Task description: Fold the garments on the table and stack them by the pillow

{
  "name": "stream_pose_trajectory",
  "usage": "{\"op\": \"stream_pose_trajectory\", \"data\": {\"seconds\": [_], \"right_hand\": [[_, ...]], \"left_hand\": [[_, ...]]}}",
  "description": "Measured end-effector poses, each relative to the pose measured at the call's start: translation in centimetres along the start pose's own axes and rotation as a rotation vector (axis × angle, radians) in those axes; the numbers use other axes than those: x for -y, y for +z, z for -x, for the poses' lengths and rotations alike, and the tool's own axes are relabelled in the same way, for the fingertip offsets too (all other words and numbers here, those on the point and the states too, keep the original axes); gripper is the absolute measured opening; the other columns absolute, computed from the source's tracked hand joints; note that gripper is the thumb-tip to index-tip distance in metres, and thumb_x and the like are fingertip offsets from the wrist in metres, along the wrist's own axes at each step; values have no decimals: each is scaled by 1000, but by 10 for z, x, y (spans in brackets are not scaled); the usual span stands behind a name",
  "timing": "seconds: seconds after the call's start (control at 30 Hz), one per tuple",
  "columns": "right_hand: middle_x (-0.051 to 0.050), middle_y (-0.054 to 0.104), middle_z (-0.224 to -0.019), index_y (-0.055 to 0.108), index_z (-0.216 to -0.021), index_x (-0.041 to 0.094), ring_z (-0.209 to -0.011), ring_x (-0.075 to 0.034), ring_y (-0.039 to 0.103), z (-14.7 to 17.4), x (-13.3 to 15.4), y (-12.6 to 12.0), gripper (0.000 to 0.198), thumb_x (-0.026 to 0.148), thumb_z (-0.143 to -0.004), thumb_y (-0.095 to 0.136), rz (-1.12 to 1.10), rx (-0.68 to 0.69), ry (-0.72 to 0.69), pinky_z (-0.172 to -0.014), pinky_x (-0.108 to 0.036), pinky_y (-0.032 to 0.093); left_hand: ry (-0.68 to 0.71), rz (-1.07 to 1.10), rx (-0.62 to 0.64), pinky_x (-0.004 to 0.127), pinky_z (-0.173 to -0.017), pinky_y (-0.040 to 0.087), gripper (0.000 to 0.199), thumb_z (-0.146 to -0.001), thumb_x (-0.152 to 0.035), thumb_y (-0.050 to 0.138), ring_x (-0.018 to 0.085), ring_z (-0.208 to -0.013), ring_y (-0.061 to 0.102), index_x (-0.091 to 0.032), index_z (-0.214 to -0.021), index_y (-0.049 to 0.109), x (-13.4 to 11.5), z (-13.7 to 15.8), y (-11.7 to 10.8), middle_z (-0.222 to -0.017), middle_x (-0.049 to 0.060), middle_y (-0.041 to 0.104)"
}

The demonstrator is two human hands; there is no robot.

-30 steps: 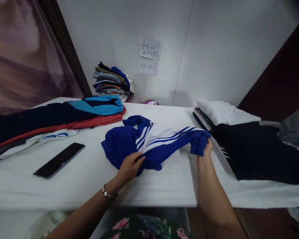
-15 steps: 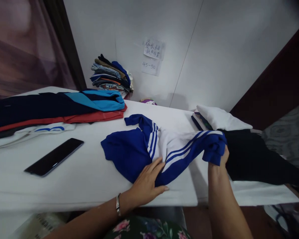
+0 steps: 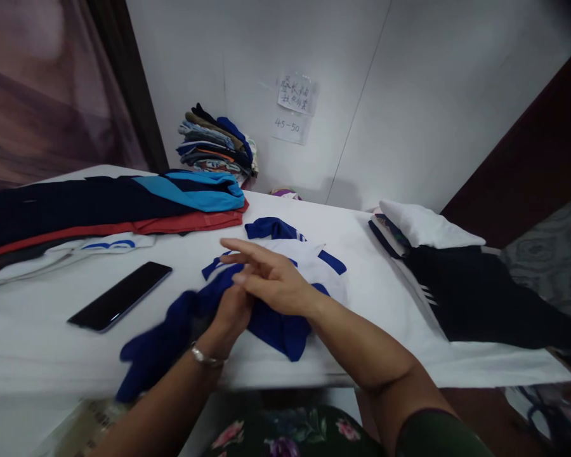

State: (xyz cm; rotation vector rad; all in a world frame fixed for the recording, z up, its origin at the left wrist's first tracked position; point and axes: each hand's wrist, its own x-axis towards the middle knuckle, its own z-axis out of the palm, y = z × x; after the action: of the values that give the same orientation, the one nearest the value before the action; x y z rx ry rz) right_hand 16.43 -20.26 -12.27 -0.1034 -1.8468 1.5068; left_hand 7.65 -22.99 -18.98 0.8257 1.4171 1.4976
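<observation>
A blue-and-white jacket [image 3: 280,333] with white stripes lies crumpled on the white table, one blue part stretching left, blurred. My left hand [image 3: 232,309], with a silver bracelet at its wrist, appears closed on the blue fabric; its fingertips are partly hidden. Over it crosses my right hand [image 3: 280,279], fingers apart, just above the jacket and close to the left thumb. Whether the two hands touch I cannot tell.
Left of the jacket lies a black phone [image 3: 121,297]. Laid-out garments [image 3: 190,190] fill the back left, and a stack of folded clothes [image 3: 216,143] stands behind them. Dark clothing [image 3: 485,298] and a white folded garment [image 3: 428,225] occupy the right. Handwritten signs [image 3: 295,95] are on the wall.
My right hand has let go of the sleeve at the right and swung left over my left hand. My left hand has moved left and up. The jacket is now bunched up, with blue fabric pulled left.
</observation>
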Motion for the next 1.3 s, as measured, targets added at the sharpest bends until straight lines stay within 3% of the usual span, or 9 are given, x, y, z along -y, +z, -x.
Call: {"op": "stream_pose_trajectory", "data": {"seconds": [0.17,0.3,0.37,0.57,0.7,0.83,0.97,1.13,1.3], "right_hand": [[-3,69,-103,72,-100,26,-94,-19,65,37,-14,-80,23,35,-83,60,267,-456,52,-78,-35,53],[-5,72,-93,72,-87,20,-94,-22,64,71,-42,-165,26,36,-67,70,391,-869,353,-85,-41,50],[-7,73,-94,73,-86,19,-97,-24,64,88,-55,-185,29,35,-62,73,412,-891,495,-92,-45,47],[-7,70,-114,70,-109,21,-112,-26,60,115,-70,-177,50,43,-65,78,307,-640,644,-106,-47,38],[-4,70,-114,64,-120,22,-106,-24,63,120,-67,-170,58,41,-68,78,190,-400,594,-102,-43,43],[-3,71,-111,66,-117,21,-105,-24,63,130,-74,-176,58,37,-63,81,250,-445,490,-102,-44,42],[-2,74,-92,72,-100,19,-86,-22,66,136,-80,-177,42,39,-63,78,228,-624,469,-89,-40,49],[0,73,-75,73,-85,18,-65,-15,63,126,-62,-171,31,36,-61,78,86,-782,456,-68,-29,49],[2,69,-65,71,-80,17,-56,-12,58,104,-35,-165,27,31,-58,78,58,-762,446,-59,-26,46]], "left_hand": [[-107,603,-224,25,-88,55,30,-95,-27,45,17,-108,65,-17,-113,66,8,-5,-42,-106,4,73],[-115,688,-278,22,-90,54,27,-94,-23,47,15,-109,64,-18,-109,68,6,-9,-57,-104,4,74],[-112,709,-290,20,-87,54,26,-95,-23,46,14,-103,66,-16,-104,69,0,-11,-61,-101,4,74],[-175,612,-287,21,-72,58,27,-95,-24,45,13,-83,70,-15,-103,69,-4,-11,-78,-95,4,75],[-373,357,-94,32,-69,58,45,-92,-50,43,22,-83,71,-17,-107,68,14,-6,-101,-96,12,74],[-478,-11,131,29,-49,51,52,-76,-65,56,24,-57,67,-14,-73,70,18,11,-117,-70,16,71],[-99,-316,293,25,-46,43,29,-70,-48,71,18,-50,58,-19,-72,72,-17,28,-96,-63,6,69],[453,-660,105,33,-92,44,30,-69,-43,71,28,-98,62,-24,-92,73,-47,-16,-40,-97,5,73],[443,-1155,127,46,-105,31,45,-77,-46,61,36,-119,54,-17,-111,64,-30,-84,-13,-120,18,65]]}}
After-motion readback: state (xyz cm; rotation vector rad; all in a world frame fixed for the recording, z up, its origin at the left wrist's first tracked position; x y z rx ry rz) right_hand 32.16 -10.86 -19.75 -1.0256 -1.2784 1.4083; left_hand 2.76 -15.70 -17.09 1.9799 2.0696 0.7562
